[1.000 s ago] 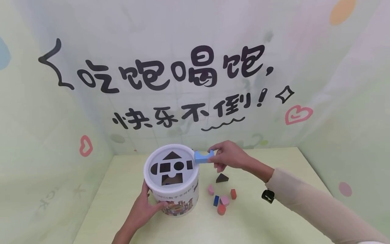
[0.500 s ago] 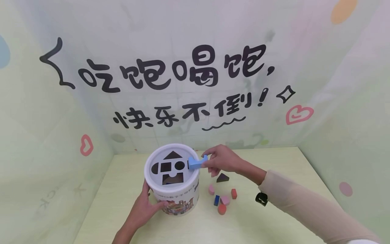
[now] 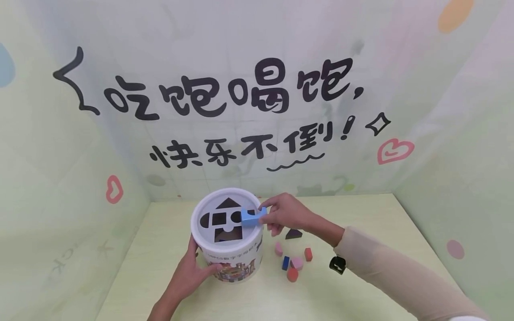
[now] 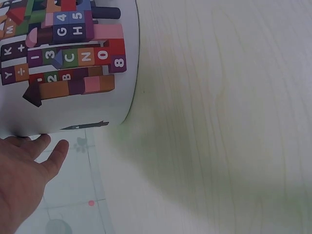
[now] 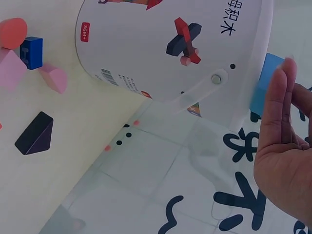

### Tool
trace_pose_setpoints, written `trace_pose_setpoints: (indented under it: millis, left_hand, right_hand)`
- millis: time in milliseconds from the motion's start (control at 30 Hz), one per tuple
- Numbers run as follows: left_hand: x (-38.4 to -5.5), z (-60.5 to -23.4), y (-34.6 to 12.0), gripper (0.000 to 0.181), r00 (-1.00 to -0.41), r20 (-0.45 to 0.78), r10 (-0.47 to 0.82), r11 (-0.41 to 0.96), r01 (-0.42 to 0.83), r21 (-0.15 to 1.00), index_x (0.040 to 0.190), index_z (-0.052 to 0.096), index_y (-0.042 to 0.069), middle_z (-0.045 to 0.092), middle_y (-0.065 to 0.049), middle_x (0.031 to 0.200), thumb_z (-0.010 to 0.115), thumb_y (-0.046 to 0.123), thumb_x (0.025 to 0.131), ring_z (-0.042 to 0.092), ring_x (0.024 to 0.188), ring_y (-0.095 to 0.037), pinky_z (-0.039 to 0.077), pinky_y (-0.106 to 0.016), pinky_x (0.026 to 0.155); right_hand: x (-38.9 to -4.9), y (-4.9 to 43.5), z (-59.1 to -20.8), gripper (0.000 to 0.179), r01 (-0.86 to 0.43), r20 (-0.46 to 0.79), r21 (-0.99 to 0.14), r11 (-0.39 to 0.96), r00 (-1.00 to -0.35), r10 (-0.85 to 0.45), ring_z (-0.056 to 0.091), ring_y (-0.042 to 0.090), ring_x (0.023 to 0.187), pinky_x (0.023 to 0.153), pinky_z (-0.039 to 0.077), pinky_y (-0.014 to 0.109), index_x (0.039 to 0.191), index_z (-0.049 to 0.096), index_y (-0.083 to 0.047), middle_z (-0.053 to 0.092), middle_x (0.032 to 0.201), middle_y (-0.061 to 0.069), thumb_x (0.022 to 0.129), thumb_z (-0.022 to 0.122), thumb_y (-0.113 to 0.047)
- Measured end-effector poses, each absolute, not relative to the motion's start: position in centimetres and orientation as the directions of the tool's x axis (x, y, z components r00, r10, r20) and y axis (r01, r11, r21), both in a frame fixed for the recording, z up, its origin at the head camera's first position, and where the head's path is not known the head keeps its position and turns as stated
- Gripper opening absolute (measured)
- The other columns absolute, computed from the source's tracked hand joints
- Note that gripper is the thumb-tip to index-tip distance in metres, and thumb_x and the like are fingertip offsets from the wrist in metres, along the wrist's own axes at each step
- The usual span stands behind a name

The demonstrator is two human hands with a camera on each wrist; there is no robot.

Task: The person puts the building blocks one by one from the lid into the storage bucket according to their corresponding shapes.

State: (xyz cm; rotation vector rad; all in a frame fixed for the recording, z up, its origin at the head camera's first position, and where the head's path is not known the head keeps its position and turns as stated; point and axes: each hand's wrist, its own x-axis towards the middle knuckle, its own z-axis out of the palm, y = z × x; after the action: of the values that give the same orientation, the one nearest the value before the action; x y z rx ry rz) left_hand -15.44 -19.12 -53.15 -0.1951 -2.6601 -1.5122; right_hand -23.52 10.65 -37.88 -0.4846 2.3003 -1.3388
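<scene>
A white bucket (image 3: 233, 269) printed with building blocks stands upright on the table. Its white lid (image 3: 202, 233) has several cut-out holes: a triangle, a half-round, a square, a circle, a small rectangle and a notched slot. My left hand (image 3: 192, 272) rests against the bucket's left side, thumb across the front; in the left wrist view its visible fingers (image 4: 54, 158) look fairly straight. With thumb and fingers, my right hand (image 3: 287, 213) pinches a light-blue arch block (image 3: 250, 218) by its right end. The block is over the lid's right part, partly covering the circle and small rectangle.
Right of the bucket lie a dark triangular block (image 3: 294, 234), pink blocks (image 3: 296, 263), a blue block (image 3: 285, 263), a red block (image 3: 308, 254) and an orange-red round block (image 3: 292, 275). A printed wall (image 3: 225, 133) rises behind the table (image 3: 353, 267).
My right hand has moved left with the arch block, from beside the bucket's rim to over the lid. My left hand stays against the bucket.
</scene>
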Motion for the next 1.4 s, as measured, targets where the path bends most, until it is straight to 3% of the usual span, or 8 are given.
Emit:
trace_pose_setpoints:
  millis: [333,500,700,900,1133,1400]
  left_hand:
    - [-15.8,-52.7,-19.0,0.118,-0.99,0.128,0.065,0.534,0.143,0.833,0.154,0.002,0.045,0.046,-0.014,0.147,0.086,0.042,0.07,0.042,0.134,-0.043,0.035,-0.07,0.103]
    - [-15.7,-52.6,-19.0,0.117,-0.99,0.124,0.065,0.53,0.139,0.836,0.153,0.002,0.046,0.048,-0.013,0.145,0.086,0.041,0.071,0.043,0.133,-0.041,0.035,-0.07,0.103]
    - [-15.8,-52.7,-19.0,0.114,-0.987,0.134,0.087,0.496,0.16,0.853,0.153,0.003,0.046,0.04,-0.007,0.151,0.085,0.04,0.073,0.037,0.138,-0.041,0.031,-0.071,0.105]
    - [-15.8,-52.8,-18.9,0.116,-0.987,0.133,0.088,0.505,0.159,0.848,0.153,0.001,0.046,0.037,-0.009,0.153,0.084,0.041,0.073,0.036,0.138,-0.043,0.031,-0.071,0.105]
    - [-15.5,-52.8,-18.9,0.116,-0.992,0.102,0.074,0.506,0.126,0.853,0.153,0.001,0.047,0.04,-0.009,0.152,0.084,0.044,0.072,0.037,0.138,-0.042,0.032,-0.072,0.104]
    - [-15.3,-52.8,-18.8,0.116,-0.994,0.097,0.059,0.522,0.113,0.845,0.153,0.002,0.046,0.045,-0.009,0.148,0.084,0.045,0.072,0.041,0.135,-0.039,0.035,-0.07,0.103]
  right_hand:
    - [-23.0,9.1,-38.1,0.04,-0.106,-0.165,-0.885,0.453,-0.839,-0.519,0.066,0.017,0.051,0.057,0.061,0.035,0.121,0.065,-0.001,0.068,0.067,0.013,0.084,0.076,-0.015]
    - [-22.8,8.2,-38.2,0.033,-0.115,-0.158,-0.89,0.442,-0.831,-0.533,0.066,0.017,0.051,0.055,0.06,0.034,0.113,0.069,-0.004,0.068,0.064,0.009,0.083,0.077,-0.016]
    - [-22.4,7.3,-38.6,0.029,-0.119,-0.148,-0.898,0.423,-0.824,-0.546,0.066,0.017,0.05,0.055,0.06,0.035,0.108,0.07,-0.006,0.067,0.062,0.009,0.082,0.078,-0.016]
    - [-21.7,6.2,-39.0,0.027,-0.123,-0.148,-0.898,0.423,-0.82,-0.553,0.066,0.017,0.048,0.054,0.06,0.038,0.105,0.07,-0.005,0.067,0.06,0.008,0.081,0.079,-0.015]
    - [-21.1,5.1,-39.3,0.031,-0.126,-0.138,-0.893,0.432,-0.837,-0.53,0.065,0.016,0.047,0.05,0.058,0.031,0.109,0.07,-0.003,0.066,0.059,0.007,0.082,0.079,-0.014]
    - [-20.9,4.9,-39.4,0.03,-0.098,-0.156,-0.894,0.438,-0.847,-0.508,0.066,0.018,0.048,0.055,0.06,0.039,0.107,0.07,-0.004,0.066,0.059,0.008,0.081,0.079,-0.014]
